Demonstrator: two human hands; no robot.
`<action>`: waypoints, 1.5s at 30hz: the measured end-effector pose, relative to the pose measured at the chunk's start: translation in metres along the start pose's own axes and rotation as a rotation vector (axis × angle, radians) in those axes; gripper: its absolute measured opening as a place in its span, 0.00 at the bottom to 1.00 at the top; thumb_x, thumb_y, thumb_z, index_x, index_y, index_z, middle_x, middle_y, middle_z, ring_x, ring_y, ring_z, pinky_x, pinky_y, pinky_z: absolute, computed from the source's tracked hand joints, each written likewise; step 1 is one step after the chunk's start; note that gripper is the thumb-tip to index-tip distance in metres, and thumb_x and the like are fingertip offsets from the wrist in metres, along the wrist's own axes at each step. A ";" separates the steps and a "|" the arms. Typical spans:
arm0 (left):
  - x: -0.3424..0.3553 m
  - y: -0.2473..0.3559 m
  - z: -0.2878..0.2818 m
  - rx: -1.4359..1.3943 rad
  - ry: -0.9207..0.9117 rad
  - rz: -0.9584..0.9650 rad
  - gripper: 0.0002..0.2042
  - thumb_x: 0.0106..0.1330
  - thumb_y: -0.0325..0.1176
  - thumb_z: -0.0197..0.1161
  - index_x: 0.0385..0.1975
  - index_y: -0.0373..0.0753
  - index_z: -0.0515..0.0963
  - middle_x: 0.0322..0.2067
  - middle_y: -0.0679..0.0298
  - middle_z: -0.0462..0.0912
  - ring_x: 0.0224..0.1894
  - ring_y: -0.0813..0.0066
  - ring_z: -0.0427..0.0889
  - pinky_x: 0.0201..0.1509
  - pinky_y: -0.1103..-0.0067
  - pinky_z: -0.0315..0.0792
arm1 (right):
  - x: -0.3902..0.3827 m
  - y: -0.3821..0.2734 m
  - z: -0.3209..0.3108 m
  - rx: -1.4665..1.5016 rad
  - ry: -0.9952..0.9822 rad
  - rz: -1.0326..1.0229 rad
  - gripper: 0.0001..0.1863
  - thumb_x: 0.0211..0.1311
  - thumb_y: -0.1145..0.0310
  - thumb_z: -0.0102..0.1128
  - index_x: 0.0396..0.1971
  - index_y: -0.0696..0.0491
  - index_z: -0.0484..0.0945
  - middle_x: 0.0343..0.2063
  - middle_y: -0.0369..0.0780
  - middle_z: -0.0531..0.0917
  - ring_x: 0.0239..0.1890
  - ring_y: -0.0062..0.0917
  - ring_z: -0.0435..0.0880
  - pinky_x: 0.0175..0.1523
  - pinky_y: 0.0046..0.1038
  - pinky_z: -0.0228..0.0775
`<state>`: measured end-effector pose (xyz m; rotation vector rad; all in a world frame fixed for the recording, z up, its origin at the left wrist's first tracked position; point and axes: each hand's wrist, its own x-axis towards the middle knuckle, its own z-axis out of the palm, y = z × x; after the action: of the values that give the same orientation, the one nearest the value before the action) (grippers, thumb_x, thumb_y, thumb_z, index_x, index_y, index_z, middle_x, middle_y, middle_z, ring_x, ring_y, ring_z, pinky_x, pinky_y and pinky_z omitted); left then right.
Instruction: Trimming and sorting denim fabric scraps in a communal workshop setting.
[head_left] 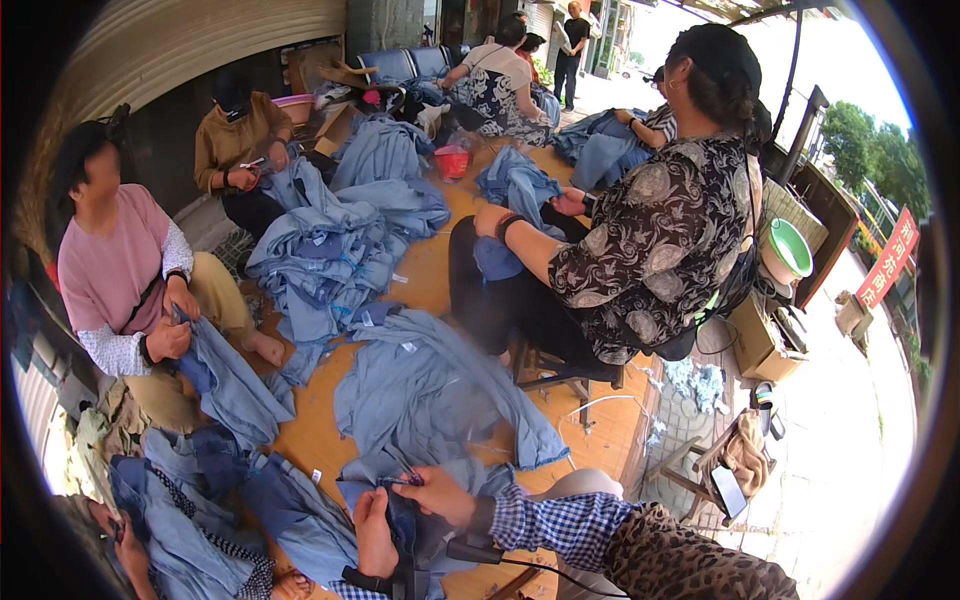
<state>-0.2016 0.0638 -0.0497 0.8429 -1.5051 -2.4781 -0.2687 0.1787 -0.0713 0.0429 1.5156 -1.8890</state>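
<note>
At the lower middle, my left hand is closed with its fingers raised, pinching the edge of a blue denim garment that hangs over my lap. Just right of it, my right hand is closed around a small dark tool with thin tips, which looks like thread snips. The tips stand close to the garment's edge, next to my left fingers. Checked cuffs cover both my wrists, and a leopard-print sleeve covers my right forearm. Beyond my hands lies a light-blue denim heap.
Co-workers sit around, handling denim: a person in pink at left, one in a patterned shirt at right. A large denim pile covers the orange-brown floor sheet. A red bucket, a wooden stool and a cardboard box stand around.
</note>
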 end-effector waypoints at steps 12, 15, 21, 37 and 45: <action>0.014 -0.028 -0.044 0.158 0.032 0.040 0.10 0.67 0.31 0.53 0.22 0.40 0.68 0.20 0.73 0.66 0.24 0.86 0.62 0.29 0.85 0.59 | 0.010 0.029 0.032 0.008 0.059 0.082 0.11 0.63 0.60 0.56 0.31 0.53 0.73 0.15 0.29 0.66 0.13 0.11 0.61 0.15 0.18 0.50; 0.010 -0.025 -0.045 0.372 0.081 0.043 0.16 0.67 0.38 0.51 0.43 0.29 0.74 0.39 0.57 0.79 0.40 0.68 0.76 0.45 0.74 0.69 | 0.013 0.031 0.039 -0.009 0.064 0.088 0.14 0.63 0.57 0.55 0.30 0.54 0.72 0.15 0.31 0.68 0.12 0.13 0.63 0.14 0.18 0.51; 0.010 -0.016 -0.045 0.496 0.045 0.033 0.18 0.69 0.40 0.50 0.43 0.29 0.74 0.39 0.58 0.78 0.39 0.72 0.74 0.44 0.78 0.69 | 0.018 0.035 0.046 -0.085 0.139 -0.011 0.12 0.65 0.59 0.53 0.28 0.51 0.71 0.14 0.28 0.65 0.12 0.11 0.60 0.16 0.17 0.49; -0.011 0.011 -0.016 0.575 -0.035 0.082 0.18 0.69 0.38 0.46 0.41 0.28 0.75 0.37 0.53 0.79 0.40 0.64 0.75 0.46 0.73 0.68 | 0.009 0.036 0.039 -0.078 0.169 0.039 0.13 0.64 0.56 0.54 0.31 0.52 0.71 0.16 0.29 0.66 0.14 0.11 0.62 0.16 0.17 0.52; -0.015 0.017 -0.013 0.564 0.010 0.022 0.20 0.69 0.40 0.47 0.46 0.28 0.73 0.45 0.46 0.76 0.48 0.55 0.73 0.54 0.71 0.64 | 0.006 0.034 0.041 -0.076 0.143 0.060 0.13 0.64 0.56 0.54 0.33 0.51 0.70 0.17 0.29 0.66 0.15 0.12 0.63 0.17 0.17 0.53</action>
<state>-0.1856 0.0511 -0.0340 0.8942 -2.2370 -2.0408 -0.2390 0.1383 -0.0897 0.1898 1.6618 -1.8122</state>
